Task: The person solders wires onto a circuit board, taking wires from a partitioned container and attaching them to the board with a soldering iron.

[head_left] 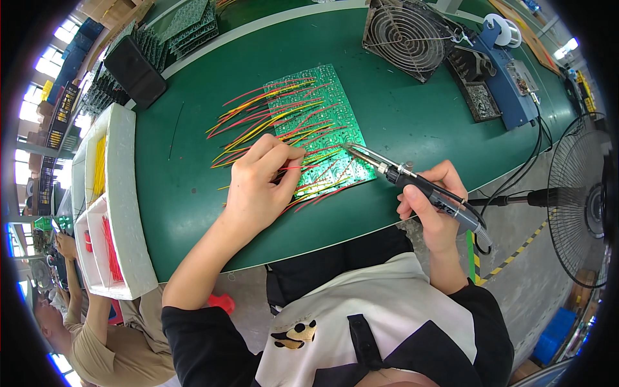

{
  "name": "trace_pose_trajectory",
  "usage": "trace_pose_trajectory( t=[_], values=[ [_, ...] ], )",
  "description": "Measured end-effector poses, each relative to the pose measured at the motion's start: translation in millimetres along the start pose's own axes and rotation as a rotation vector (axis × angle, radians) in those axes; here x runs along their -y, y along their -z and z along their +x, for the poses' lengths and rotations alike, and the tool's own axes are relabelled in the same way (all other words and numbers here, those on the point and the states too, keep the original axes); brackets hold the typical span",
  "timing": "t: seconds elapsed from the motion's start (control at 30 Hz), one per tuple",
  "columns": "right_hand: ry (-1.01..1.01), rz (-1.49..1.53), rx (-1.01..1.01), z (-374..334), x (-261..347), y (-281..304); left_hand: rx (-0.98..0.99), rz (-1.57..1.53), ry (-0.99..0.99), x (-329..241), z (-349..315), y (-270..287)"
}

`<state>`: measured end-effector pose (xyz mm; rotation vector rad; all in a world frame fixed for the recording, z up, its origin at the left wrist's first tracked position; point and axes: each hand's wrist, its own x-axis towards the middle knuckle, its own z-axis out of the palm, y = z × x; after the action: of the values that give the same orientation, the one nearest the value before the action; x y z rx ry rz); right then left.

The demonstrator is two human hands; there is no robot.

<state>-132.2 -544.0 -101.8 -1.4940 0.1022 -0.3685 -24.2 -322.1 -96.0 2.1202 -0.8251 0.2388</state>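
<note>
A green circuit board (308,97) lies on the green table (412,129), with several red and yellow wires (258,116) fanning out to its left. My left hand (258,187) rests on the board's near part, fingertips pinched on a thin wire. My right hand (433,206) grips a black-handled soldering iron (412,180), whose metal tip reaches the board's near right edge, close to my left fingertips.
A white foam tray (122,213) with yellow and red wires sits at the left. A black box (134,69) and stacked boards lie at the back left. A metal-grilled fan (403,35) and blue soldering station (509,77) stand behind. A floor fan (580,200) is right; another person sits lower left.
</note>
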Motion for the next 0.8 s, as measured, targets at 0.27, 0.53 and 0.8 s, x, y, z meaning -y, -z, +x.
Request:
trace_pose_trajectory(
  t=[0.27, 0.53, 0.8],
  values=[
    [0.017, 0.042, -0.043, -0.3, 0.2, -0.2, 0.01, 0.007, -0.004, 0.7, 0.1, 0.6],
    [0.084, 0.105, -0.166, 7.1, 0.6, 8.7, 0.014, 0.002, -0.002, 1.3, -0.2, 0.5],
    [0.145, 0.069, -0.284, 23.0, -1.0, 23.5, 0.013, 0.043, -0.006, -2.5, 0.5, 1.7]
  ],
)
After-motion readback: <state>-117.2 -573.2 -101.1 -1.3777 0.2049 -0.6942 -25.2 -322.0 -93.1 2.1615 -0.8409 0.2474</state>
